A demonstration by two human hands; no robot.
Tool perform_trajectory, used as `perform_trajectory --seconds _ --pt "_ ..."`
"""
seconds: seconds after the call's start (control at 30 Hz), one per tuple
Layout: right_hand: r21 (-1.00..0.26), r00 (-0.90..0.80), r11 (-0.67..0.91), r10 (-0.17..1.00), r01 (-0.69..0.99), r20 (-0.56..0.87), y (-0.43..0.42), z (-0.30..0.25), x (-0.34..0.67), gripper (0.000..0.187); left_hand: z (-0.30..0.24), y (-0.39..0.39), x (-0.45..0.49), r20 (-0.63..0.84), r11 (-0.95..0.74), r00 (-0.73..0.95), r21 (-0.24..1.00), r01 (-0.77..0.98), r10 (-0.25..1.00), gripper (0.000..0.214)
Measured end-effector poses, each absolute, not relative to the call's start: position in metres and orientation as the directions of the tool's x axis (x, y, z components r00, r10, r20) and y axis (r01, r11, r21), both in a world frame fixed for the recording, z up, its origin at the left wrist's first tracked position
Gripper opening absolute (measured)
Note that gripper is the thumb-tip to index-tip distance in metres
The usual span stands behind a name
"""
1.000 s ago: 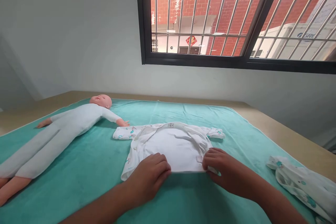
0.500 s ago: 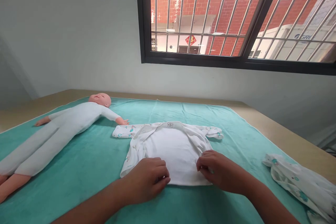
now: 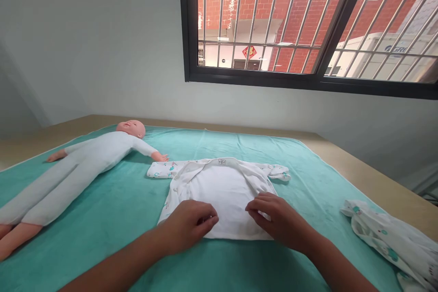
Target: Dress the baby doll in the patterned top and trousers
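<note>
Head view: shirt [image 3: 224, 194], corner probably behind right hand [image 3: 279, 220]

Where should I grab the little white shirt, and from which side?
I'd probably pinch the shirt by its bottom hem, coming from the near side. It lies flat and opened out, and that straight edge faces you, while the sleeves stretch off to both sides, farther away.

Tan table [image 3: 376, 187] under a teal cloth [image 3: 119, 205] with 1 doll [image 3: 99, 153], 1 shirt [image 3: 222, 187], 1 rumpled garment [image 3: 393, 235] atop
</note>
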State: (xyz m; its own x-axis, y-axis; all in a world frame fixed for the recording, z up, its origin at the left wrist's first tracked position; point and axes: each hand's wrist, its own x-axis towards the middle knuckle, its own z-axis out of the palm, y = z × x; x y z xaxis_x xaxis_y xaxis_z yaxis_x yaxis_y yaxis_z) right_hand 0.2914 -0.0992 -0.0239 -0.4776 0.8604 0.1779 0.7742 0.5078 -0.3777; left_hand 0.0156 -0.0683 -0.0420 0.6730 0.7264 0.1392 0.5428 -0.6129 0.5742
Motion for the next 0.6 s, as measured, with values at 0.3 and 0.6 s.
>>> perform_trajectory --seconds 0.3,0.6 --pt "-0.37 -0.524 0.515 0.847 0.773 0.086 -0.102 -0.023 0.281 0.023 -0.06 -0.049 0.01 0.257 -0.566 0.504 0.398 0.722 0.824 0.022" --pt "-0.428 -0.52 0.474 0.854 0.769 0.01 -0.104 -0.02 0.277 0.023 -0.058 -0.047 0.006 0.184 -0.452 0.438 0.039 0.891 0.88 0.033"
